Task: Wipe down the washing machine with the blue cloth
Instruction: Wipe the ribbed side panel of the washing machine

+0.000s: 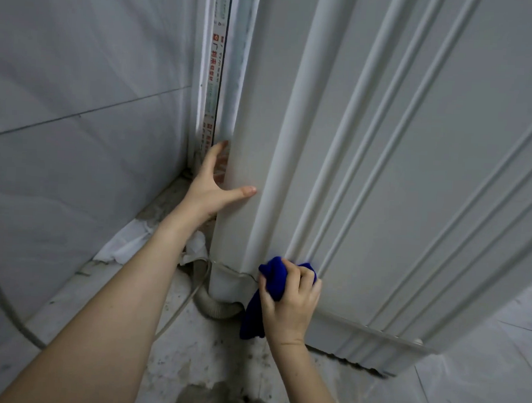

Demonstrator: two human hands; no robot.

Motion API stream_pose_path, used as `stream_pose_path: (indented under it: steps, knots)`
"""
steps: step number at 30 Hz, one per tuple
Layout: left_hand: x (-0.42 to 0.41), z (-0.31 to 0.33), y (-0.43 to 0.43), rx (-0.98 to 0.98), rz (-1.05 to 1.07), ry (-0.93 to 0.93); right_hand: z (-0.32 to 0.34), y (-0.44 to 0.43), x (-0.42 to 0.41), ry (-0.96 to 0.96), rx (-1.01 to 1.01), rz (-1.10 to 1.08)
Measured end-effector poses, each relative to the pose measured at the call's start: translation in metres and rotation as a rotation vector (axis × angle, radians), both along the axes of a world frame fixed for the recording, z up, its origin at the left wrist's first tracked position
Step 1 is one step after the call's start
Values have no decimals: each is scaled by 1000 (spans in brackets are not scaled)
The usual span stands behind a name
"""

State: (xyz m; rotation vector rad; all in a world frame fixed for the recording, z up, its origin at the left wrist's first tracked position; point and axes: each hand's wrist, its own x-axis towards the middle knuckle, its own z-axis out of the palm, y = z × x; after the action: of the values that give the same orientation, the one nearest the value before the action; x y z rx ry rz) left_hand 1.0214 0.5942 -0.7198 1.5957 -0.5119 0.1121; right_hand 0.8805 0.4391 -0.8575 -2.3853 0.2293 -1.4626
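The white washing machine (414, 178) fills the right and centre of the view, its ribbed side panel running down to the floor. My right hand (290, 307) grips the bunched blue cloth (274, 283) and presses it against the panel low down, near the bottom corner; a tail of cloth hangs below my palm. My left hand (216, 186) rests on the machine's rear corner edge, thumb stretched across the side and fingers reaching behind it, partly hidden.
A grey tiled wall (79, 99) stands close on the left, leaving a narrow gap behind the machine. A grey drain hose (216, 309) and a thin cable (188, 299) lie on the stained floor at the machine's corner. White crumpled sheeting (126, 246) lines the wall base.
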Motion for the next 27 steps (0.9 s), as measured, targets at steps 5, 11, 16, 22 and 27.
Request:
stream_pose_path:
  steps: [5,11,16,22,27]
  knots:
    - [-2,47,-14,-144,57,-161,121,8,14,-276,-11,101]
    - [2,61,-26,-229,58,-272,198,12,63,-382,-98,39]
    - [9,50,-19,-217,26,-235,153,18,72,-355,-55,16]
    - [11,39,-16,-224,31,-178,110,31,72,-360,21,-24]
    - [11,38,-14,-217,11,-129,36,37,57,-194,12,-3]
